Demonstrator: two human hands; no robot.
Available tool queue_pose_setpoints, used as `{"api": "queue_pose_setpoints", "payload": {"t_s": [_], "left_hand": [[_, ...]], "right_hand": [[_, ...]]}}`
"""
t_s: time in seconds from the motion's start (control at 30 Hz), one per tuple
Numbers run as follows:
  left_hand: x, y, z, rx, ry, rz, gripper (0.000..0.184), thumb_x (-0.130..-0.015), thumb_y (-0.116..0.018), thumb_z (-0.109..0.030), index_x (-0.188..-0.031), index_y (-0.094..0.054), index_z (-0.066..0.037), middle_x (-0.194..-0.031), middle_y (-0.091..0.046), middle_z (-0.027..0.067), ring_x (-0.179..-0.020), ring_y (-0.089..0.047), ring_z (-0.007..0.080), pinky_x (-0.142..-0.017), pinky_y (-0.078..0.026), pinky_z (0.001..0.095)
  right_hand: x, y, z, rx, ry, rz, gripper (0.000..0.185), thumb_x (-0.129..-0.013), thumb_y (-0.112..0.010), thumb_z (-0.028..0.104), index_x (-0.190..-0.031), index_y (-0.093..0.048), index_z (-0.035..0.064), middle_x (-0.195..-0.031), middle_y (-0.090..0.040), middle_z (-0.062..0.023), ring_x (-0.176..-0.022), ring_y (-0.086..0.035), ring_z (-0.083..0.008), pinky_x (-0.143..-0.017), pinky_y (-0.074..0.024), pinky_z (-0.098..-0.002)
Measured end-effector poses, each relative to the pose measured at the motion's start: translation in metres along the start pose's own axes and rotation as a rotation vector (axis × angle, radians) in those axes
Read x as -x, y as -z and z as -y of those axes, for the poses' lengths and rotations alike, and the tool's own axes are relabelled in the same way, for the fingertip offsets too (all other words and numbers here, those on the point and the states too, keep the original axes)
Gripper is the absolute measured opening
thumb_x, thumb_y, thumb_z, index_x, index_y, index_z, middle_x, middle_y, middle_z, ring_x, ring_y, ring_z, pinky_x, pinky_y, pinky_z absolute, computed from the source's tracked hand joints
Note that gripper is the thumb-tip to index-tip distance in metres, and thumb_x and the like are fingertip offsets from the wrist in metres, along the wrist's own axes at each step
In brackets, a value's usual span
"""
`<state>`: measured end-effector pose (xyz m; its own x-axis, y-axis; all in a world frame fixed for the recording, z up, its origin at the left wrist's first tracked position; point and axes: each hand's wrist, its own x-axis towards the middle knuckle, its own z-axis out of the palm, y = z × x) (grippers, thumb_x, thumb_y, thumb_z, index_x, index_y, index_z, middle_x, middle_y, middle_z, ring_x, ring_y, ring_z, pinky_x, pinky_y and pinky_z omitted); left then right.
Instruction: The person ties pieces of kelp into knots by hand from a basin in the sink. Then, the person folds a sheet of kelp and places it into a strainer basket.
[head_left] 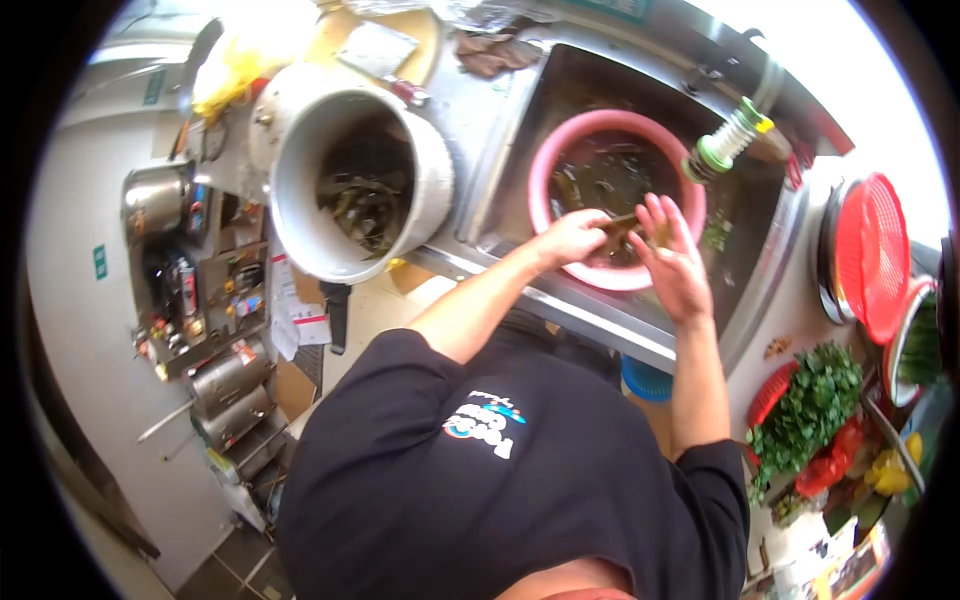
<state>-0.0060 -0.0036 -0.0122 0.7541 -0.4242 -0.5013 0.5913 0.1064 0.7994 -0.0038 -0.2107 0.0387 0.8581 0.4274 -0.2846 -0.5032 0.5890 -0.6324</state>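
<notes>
My left hand [574, 238] is closed in a pinch on one end of a thin, wet brown-green strip [622, 221], perhaps seaweed. Facing it, my right hand [676, 268] is open with its fingers stretched out, close to the strip's other end; whether it touches the strip is hard to tell. Both hands are over the near side of a pink basin [541, 180], which holds dark water and more dark pieces. The basin stands in a metal sink [745, 255].
A large pressure-cooker pot [432, 175] with similar strips stands left of the sink. A green-ended faucet [722, 145] hangs over the basin's right rim. At right are red baskets [884, 255] and leafy greens [815, 405]. A blue basket [647, 380] sits below the sink.
</notes>
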Motion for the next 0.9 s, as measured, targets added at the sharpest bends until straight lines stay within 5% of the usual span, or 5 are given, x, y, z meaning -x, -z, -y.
{"api": "queue_pose_setpoints", "payload": {"t_s": [0.23,0.4,0.5,0.73,0.9], "left_hand": [[-0.004,-0.003,0.002,-0.322,-0.096,-0.082,0.023,-0.087,-0.05,-0.008,-0.107,-0.06,0.0,-0.077,-0.056,0.0012,-0.067,-0.052,0.0109,-0.062,-0.046,0.0271],[0.019,0.002,-0.028,-0.168,-0.04,-0.05,0.033,-0.097,-0.058,-0.032,-0.115,-0.062,-0.004,-0.078,-0.058,-0.0016,-0.064,-0.047,0.005,-0.056,-0.039,0.0204],[0.024,0.013,-0.024,-0.023,0.013,-0.096,0.031,-0.097,-0.058,-0.033,-0.109,-0.065,-0.005,-0.072,-0.059,-0.0013,-0.053,-0.043,0.0043,-0.049,-0.034,0.0198],[0.024,0.008,-0.02,0.067,0.318,-0.068,0.021,-0.097,-0.053,-0.02,-0.106,-0.065,-0.006,-0.063,-0.05,-0.004,-0.045,-0.037,0.0046,-0.042,-0.027,0.0214],[0.024,-0.021,-0.036,0.331,0.199,0.137,0.031,-0.096,-0.051,-0.009,-0.125,-0.062,-0.008,-0.071,-0.052,-0.0042,-0.048,-0.033,0.0034,-0.045,-0.025,0.0206]], "right_hand": [[-0.013,0.008,-0.028,1.853,0.463,-0.004,0.075,-0.074,-0.055,-0.005,-0.145,-0.034,0.0042,-0.113,-0.064,-0.0164,-0.111,-0.057,-0.0344,-0.109,-0.0321,-0.0515],[-0.009,0.037,-0.018,1.621,0.42,0.129,0.053,-0.08,-0.059,-0.002,-0.132,-0.052,0.0036,-0.091,-0.066,-0.0121,-0.078,-0.063,-0.0279,-0.078,-0.0504,-0.0429],[0.008,0.031,0.001,0.834,-0.191,-0.033,0.029,-0.093,-0.064,0.017,-0.118,-0.062,0.0008,-0.085,-0.06,0.0011,-0.072,-0.053,-0.0065,-0.065,-0.0471,-0.0245],[-0.002,0.014,0.01,1.217,0.459,-0.183,0.016,-0.092,-0.064,0.013,-0.104,-0.067,0.0017,-0.089,-0.066,-0.0047,-0.076,-0.06,-0.0111,-0.07,-0.0496,-0.0271],[-0.024,0.016,-0.036,1.014,0.016,-0.335,0.018,-0.095,-0.059,0.019,-0.1,-0.067,0.0038,-0.079,-0.065,-0.0092,-0.073,-0.063,-0.0169,-0.068,-0.0499,-0.031]]}}
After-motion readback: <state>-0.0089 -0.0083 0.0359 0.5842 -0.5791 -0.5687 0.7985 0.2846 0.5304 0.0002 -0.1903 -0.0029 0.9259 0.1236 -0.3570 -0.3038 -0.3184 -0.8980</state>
